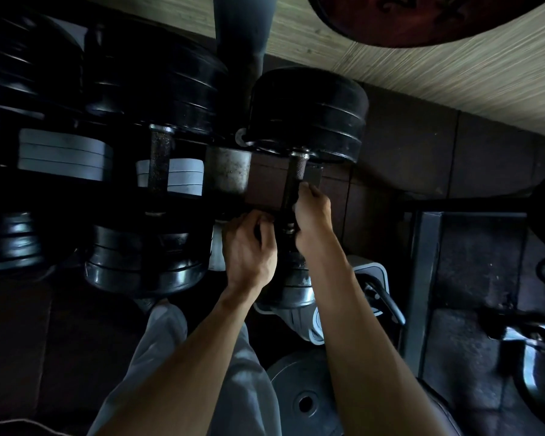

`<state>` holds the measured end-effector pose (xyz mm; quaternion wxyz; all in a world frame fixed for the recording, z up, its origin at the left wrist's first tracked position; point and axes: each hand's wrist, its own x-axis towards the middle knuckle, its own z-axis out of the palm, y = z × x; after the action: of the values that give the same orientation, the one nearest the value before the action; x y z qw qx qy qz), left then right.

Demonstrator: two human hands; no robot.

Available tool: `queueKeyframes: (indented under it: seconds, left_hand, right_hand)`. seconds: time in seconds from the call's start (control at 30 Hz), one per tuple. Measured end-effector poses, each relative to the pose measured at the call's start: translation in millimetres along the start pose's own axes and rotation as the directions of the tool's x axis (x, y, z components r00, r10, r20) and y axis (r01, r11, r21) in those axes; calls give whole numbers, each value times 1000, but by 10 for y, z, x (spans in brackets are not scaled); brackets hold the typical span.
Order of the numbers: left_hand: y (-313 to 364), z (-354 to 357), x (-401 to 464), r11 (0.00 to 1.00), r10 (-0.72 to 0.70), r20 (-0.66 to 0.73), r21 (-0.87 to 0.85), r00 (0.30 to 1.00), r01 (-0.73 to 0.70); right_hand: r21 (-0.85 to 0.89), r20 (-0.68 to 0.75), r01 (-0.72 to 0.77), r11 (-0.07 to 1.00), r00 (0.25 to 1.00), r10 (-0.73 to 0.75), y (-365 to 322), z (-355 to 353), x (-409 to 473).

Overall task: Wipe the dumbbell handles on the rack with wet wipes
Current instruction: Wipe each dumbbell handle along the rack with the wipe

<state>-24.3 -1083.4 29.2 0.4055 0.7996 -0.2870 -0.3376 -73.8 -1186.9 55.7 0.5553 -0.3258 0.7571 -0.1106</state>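
While the right hand (312, 215) is closing around the knurled handle (293, 187) of the rightmost dumbbell (309, 114) on the rack, the left hand (249, 243) is curling shut beside it, the heavy, rigid bar likely offering firm, non-slip purchase at mid-handle.

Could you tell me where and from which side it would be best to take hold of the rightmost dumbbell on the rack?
Probably by the knurled handle of the rightmost dumbbell, from above. It is the only narrow part between the wide black plates, and its upper stretch is bare. The right hand already closes on it lower down; the left hand is beside it.
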Motion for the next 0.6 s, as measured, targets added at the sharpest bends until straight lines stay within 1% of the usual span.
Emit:
queueKeyframes:
  seconds: [0.13, 0.17, 0.3, 0.4, 0.5, 0.57, 0.6]
  left_hand:
    - [52, 9, -6, 1000, -9, -43, -21, 999, 8]
    - [49, 11, -3, 999, -15, -45, -30, 999, 14]
    - [26, 15, 6, 1000, -9, -49, -30, 999, 8]
    - [49, 22, -5, 1000, 0, -59, -30, 998, -2]
    - [42, 20, -3, 999, -10, -60, -45, 998, 8]
    - [37, 20, -2, 999, -5, -61, -46, 998, 2]
    - [35, 20, -2, 999, -9, -62, -46, 998, 6]
  right_hand:
    - [-31, -10, -75, 997, 997, 75, -99, 63, 179]
    - [-32, 8, -81, 996, 997, 81, -95, 51, 152]
    - [-74, 3, 43, 996, 999, -43, 47, 10, -31]
    - [-61, -36, 53, 997, 998, -55, 21, 47, 10]
    - [-63, -45, -24, 998, 999, 21, -139, 113, 128]
    - [-14, -45, -105, 994, 993, 105, -188, 117, 156]
    - [-7, -34, -125, 992, 992, 124, -188, 101, 133]
